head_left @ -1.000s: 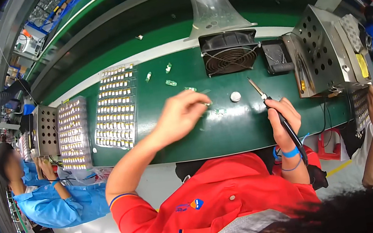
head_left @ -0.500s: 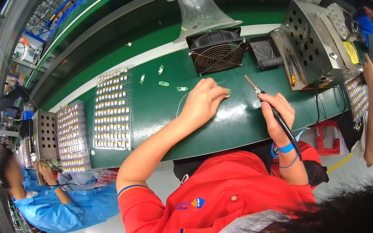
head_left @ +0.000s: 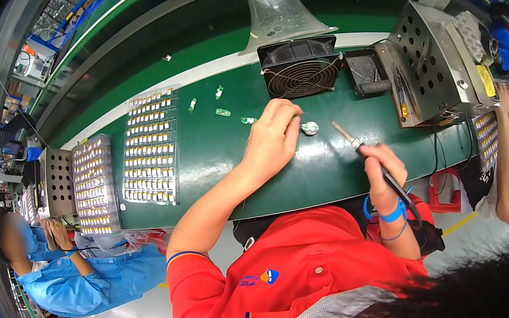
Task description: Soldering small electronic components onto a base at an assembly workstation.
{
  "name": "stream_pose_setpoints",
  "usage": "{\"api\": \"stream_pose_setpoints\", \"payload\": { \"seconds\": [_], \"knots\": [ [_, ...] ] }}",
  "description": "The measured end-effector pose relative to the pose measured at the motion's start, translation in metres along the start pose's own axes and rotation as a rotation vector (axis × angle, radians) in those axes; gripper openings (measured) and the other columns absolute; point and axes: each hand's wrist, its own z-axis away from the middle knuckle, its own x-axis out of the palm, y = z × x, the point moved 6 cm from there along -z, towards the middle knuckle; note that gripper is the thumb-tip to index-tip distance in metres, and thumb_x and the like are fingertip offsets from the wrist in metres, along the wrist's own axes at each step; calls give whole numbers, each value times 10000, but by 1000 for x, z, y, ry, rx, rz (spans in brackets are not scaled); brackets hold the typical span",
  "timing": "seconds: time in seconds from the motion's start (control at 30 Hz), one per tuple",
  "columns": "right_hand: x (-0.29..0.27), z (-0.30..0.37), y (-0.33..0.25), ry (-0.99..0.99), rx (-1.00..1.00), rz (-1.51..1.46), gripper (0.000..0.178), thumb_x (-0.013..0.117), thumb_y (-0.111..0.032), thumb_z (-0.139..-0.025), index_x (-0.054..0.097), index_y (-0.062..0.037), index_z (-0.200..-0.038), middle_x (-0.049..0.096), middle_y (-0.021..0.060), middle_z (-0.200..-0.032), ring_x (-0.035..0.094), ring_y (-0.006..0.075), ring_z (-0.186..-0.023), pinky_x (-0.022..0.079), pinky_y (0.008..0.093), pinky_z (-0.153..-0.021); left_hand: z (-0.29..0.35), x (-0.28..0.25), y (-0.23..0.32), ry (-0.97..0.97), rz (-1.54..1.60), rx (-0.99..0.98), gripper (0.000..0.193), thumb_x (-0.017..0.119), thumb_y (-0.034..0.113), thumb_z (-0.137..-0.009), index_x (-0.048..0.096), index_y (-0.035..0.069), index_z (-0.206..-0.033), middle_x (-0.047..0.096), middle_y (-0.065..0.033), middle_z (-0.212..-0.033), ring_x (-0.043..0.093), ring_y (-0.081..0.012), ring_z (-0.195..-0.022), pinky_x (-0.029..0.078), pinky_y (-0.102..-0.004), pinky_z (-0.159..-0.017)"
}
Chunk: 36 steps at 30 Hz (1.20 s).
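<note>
Soldering iron (head_left: pixel 356 142), one, in right hand (head_left: pixel 384 169); green boards (head_left: pixel 223 112), five.

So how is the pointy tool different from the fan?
The pointy tool is long and thin, but the fan is wide and boxy. The pointy tool narrows to a slim tip, while the fan has a round wire grille on its front. The right hand holds the pointy tool; the fan stands on the green table. Both have black parts.
</note>
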Motion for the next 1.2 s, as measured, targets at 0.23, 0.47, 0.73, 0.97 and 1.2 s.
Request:
{"api": "stream_pose_setpoints", "payload": {
  "seconds": [0.23,0.47,0.73,0.97,1.2],
  "knots": [
    [14,4,-1,-60,-5,5,183,658,33,-768,679,-1,-946,464,54,-608,425,172,-548,338,292,-512,6,5,-10,-64,35,-63,106,641,4,-781,567,7,-857,519,-153,-1117,579,-317,-966,490,-365,-731],
    [15,3,0,-54,2,60,182,665,35,-757,681,-1,-935,495,65,-613,442,185,-548,353,296,-517,8,8,-16,-117,83,-161,118,662,11,-772,584,17,-861,541,-154,-1127,575,-295,-1014,480,-349,-813],
    [18,2,-1,-83,-20,57,193,663,52,-749,680,-3,-933,501,67,-616,449,190,-548,362,297,-519,6,10,-15,-104,67,-113,113,659,8,-771,583,14,-853,552,-149,-1101,579,-304,-1004,477,-361,-825],
    [17,2,-1,-71,-12,71,199,663,57,-744,681,-4,-932,507,66,-618,459,191,-547,371,298,-522,5,13,-13,-129,83,-133,106,654,18,-781,579,14,-856,546,-143,-1114,573,-306,-1015,466,-367,-846],
    [18,2,-3,-80,-38,58,204,663,61,-738,682,-5,-931,504,66,-618,459,193,-547,371,296,-520,6,16,-13,-143,91,-129,108,650,17,-788,574,15,-865,543,-141,-1120,569,-309,-1024,465,-368,-847]
  ]
}}
